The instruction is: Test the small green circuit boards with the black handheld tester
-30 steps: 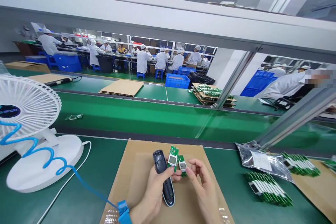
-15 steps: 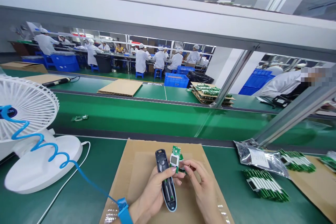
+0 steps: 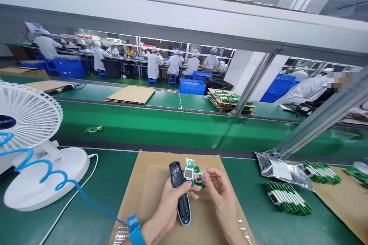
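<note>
Your left hand (image 3: 169, 204) grips black housing (image 3: 179, 191) w/ green PCB (image 3: 189, 170) at fingertips; right hand (image 3: 220, 189) fingers pinch 2nd board (image 3: 199, 178). Next: steady alignment.

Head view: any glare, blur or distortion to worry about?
Head view: even overhead light with soft shadows; wide-angle bend in the frame beam; glare on the foil bag; hands, left and right, and the boards are sharp; a face at right is pixelated.

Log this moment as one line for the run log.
left hand: grips black handset shell and green circuit board | right hand: pinches second small board | under: cardboard sheet
</note>
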The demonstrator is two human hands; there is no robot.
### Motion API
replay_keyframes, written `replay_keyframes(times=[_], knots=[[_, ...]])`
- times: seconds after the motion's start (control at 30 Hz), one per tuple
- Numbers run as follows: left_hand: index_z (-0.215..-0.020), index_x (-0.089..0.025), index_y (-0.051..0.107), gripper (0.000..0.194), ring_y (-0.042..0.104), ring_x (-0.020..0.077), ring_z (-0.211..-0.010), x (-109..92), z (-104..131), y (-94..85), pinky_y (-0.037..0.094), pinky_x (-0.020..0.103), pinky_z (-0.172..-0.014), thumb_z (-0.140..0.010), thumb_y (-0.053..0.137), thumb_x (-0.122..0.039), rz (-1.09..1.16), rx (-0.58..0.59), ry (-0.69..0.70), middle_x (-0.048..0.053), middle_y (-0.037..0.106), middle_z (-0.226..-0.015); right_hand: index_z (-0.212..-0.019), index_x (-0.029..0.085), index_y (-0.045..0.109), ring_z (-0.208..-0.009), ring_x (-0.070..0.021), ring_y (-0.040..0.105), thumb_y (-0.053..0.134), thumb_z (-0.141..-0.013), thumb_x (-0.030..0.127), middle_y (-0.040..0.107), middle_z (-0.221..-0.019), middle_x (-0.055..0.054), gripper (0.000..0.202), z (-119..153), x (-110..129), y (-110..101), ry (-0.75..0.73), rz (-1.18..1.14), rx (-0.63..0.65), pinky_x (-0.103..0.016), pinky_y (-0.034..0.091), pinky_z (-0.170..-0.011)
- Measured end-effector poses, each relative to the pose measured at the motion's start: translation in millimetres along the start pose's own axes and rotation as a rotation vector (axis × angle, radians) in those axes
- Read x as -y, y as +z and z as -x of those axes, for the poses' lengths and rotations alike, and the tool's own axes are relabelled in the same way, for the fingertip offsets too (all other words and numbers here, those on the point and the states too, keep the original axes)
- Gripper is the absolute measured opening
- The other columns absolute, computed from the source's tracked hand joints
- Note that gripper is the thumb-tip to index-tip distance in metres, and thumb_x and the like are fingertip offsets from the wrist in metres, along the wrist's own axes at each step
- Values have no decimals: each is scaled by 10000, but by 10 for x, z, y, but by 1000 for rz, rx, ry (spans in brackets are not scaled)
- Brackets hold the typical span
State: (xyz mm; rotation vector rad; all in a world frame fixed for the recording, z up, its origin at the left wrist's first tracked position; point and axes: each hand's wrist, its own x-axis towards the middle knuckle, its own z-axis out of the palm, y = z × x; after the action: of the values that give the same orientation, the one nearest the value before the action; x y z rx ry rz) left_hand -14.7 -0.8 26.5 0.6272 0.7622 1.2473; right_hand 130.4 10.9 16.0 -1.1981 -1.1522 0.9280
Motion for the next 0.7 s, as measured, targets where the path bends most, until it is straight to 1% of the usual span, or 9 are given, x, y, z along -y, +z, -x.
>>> replay_keyframes(times=[0.07, 0.13, 0.23, 0.37, 0.5, 0.6, 0.7], knots=[[-1160, -110, 574, 428, 686, 302, -934, 13, -1, 6, 554, 372, -757, -778, 724, -234, -19, -6, 6, 179, 676, -1137, -1079, 198, 567, -851, -219, 652, 690, -800, 424, 670, -887, -52, 380, -14, 14, 0, 9, -60, -20, -328, 527, -778], [-1265, -120, 505, 537, 687, 306, -943, 26, -6, 8, 553, 396, -799, -787, 718, -239, -33, -29, -6, 177, 681, -1131, -1092, 198, 569, -846, -216, 651, 699, -793, 405, 666, -882, -51, 387, -17, 47, -6, 18, -78, -23, -331, 533, -778], [-1350, -122, 424, 626, 681, 318, -972, 39, -15, 6, 543, 439, -858, -804, 704, -251, -39, -68, -50, 179, 684, -1127, -966, 183, 634, -833, -222, 641, 671, -808, 419, 676, -908, -76, 286, -13, 108, -19, 25, -41, -7, -340, 530, -772], [-1347, -130, 426, 580, 649, 322, -1055, 39, -16, 11, 535, 453, -898, -838, 668, -264, -24, -59, -51, 167, 682, -1139, -866, 178, 659, -761, -199, 619, 615, -852, 418, 674, -844, -63, 244, -10, 170, -34, 16, 12, 35, -314, 509, -731], [-1269, -128, 512, 492, 660, 318, -1029, 25, -3, 43, 547, 439, -880, -830, 680, -274, -47, -12, -81, 159, 679, -1152, -809, 193, 682, -758, -190, 601, 592, -868, 424, 656, -818, -50, 255, -5, 197, -45, -28, 96, 73, -287, 484, -698], [-1199, -125, 576, 437, 667, 309, -1009, 24, 3, 63, 541, 432, -893, -810, 704, -278, -48, 25, -95, 153, 680, -1150, -818, 197, 694, -698, -181, 596, 600, -857, 453, 641, -789, -44, 276, 0, 188, -39, 27, 72, 120, -267, 473, -605], [-1163, -124, 608, 436, 663, 305, -1001, 45, 6, 59, 540, 443, -894, -774, 739, -272, -52, 42, -95, 143, 693, -1111, -811, 194, 700, -637, -166, 594, 633, -831, 460, 628, -766, -35, 275, 3, 160, -24, 78, 34, 159, -253, 464, -544]])
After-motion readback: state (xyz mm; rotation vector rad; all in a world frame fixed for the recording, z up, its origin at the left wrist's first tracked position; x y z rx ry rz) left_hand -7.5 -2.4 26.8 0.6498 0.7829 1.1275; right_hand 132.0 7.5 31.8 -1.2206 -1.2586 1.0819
